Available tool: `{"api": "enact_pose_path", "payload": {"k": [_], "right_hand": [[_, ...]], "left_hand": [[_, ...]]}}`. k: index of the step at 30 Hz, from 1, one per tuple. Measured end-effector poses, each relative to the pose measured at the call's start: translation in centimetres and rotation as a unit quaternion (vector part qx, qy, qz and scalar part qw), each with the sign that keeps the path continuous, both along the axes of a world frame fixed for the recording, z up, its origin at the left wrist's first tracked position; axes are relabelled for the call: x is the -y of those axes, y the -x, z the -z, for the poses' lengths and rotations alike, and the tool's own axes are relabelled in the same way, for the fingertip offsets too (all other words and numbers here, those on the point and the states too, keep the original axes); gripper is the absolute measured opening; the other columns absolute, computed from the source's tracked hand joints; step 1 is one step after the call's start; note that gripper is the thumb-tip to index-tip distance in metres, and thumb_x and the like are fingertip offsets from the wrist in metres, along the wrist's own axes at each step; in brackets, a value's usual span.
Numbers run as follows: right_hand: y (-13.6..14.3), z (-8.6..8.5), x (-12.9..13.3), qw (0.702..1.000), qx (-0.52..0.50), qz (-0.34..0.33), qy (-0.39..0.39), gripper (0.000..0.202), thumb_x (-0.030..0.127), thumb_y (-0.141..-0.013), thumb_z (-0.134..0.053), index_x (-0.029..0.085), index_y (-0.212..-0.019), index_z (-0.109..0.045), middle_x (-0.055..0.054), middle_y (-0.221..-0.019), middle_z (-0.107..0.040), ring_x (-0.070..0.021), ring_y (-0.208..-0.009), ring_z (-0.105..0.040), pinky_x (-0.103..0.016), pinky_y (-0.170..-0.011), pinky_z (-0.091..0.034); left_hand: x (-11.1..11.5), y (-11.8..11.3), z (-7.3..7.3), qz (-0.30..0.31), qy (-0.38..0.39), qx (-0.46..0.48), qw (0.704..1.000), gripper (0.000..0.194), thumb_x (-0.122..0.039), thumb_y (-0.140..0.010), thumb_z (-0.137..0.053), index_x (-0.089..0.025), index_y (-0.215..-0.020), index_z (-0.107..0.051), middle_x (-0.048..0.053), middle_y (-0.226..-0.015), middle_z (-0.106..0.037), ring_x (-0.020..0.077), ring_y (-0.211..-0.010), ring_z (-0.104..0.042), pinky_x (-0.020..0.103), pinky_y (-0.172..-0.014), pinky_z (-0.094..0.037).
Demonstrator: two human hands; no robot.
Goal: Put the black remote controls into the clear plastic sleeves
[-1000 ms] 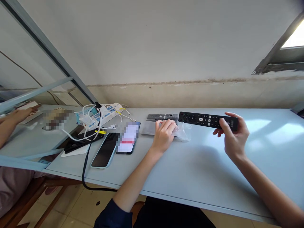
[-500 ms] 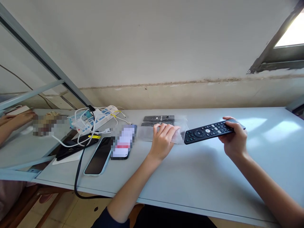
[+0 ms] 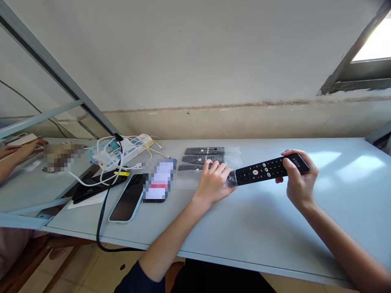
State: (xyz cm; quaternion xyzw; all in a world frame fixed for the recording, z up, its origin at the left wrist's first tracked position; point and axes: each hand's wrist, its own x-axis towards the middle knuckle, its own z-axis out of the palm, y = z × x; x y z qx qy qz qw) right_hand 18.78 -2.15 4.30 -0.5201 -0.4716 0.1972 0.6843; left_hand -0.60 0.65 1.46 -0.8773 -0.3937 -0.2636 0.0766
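Observation:
A black remote control (image 3: 262, 170) is gripped at its right end by my right hand (image 3: 301, 179), thumb on top. Its left end sits inside the mouth of a clear plastic bag (image 3: 231, 179). Around that bag the fingers of my left hand (image 3: 213, 179) are closed, just left of the remote's tip. Beyond my left hand, several bagged remotes (image 3: 204, 151) lie side by side on the desk, the nearest one partly covered by my fingers.
A phone with a lit, blurred screen (image 3: 160, 179) and a dark-screened phone (image 3: 126, 199) lie to the left. Behind them are a power strip (image 3: 134, 148) with tangled white cables and a black strap (image 3: 102, 219). Another person's hands (image 3: 29, 150) are at the far left.
The remote's left end has gone into the bag mouth. My right hand has shifted its hold, its thumb now lying over the keys' end. The bagged remotes behind show more clearly.

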Motion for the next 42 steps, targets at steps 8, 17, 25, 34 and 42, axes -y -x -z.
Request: {"api": "enact_pose_path", "payload": {"k": [8,17,25,34,42], "right_hand": [[1.0,0.8,0.3,0.997,0.053,-0.063,0.008,0.014,0.029,-0.069,-0.065,0.021,-0.076,-0.057,0.006,-0.055,-0.054,-0.0078,-0.035,-0.049,-0.020,-0.029,-0.041],[2.5,0.8,0.9,0.901,-0.029,-0.374,0.217,0.046,0.046,-0.074,-0.062,0.021,-0.113,-0.060,-0.010,-0.102,-0.069,-0.0165,-0.057,-0.066,-0.029,-0.044,-0.054],[2.7,1.1,0.8,0.869,-0.136,-0.401,0.258,0.054,0.050,-0.073,-0.062,0.018,-0.117,-0.057,-0.004,-0.072,-0.069,-0.0188,-0.062,-0.067,-0.027,-0.049,-0.053],[0.4,-0.6,-0.7,0.879,-0.302,-0.293,0.225,0.046,0.059,-0.069,-0.052,0.020,-0.089,-0.069,-0.005,-0.071,-0.067,-0.0152,-0.052,-0.061,-0.023,-0.038,-0.047],[0.4,0.1,-0.7,0.846,-0.329,-0.326,0.263,0.036,0.055,-0.064,-0.068,0.025,-0.084,-0.070,-0.002,-0.072,-0.066,-0.0113,-0.059,-0.062,-0.015,-0.038,-0.043]], "left_hand": [[0.2,-0.2,-0.3,-0.016,0.007,0.024,1.000,0.017,-0.035,-0.074,-0.062,-0.019,-0.079,-0.057,0.002,-0.083,-0.065,0.0188,-0.077,-0.056,0.036,-0.083,-0.036],[0.7,-0.6,0.5,0.020,-0.050,0.020,0.998,0.030,-0.044,-0.077,-0.062,-0.017,-0.089,-0.056,0.006,-0.096,-0.065,0.0200,-0.084,-0.059,0.036,-0.082,-0.039],[0.5,-0.9,0.6,0.017,-0.042,0.059,0.997,0.032,-0.044,-0.080,-0.060,-0.018,-0.098,-0.053,0.006,-0.098,-0.065,0.0205,-0.088,-0.059,0.035,-0.081,-0.039],[-0.8,1.1,-0.8,-0.029,-0.021,0.070,0.997,0.037,-0.040,-0.080,-0.066,-0.021,-0.109,-0.053,0.003,-0.100,-0.067,0.0193,-0.093,-0.059,0.034,-0.087,-0.037],[-1.0,1.9,-1.0,-0.015,-0.043,0.078,0.996,0.039,-0.045,-0.085,-0.057,-0.020,-0.113,-0.053,0.003,-0.096,-0.067,0.0175,-0.086,-0.060,0.030,-0.080,-0.040]]}}
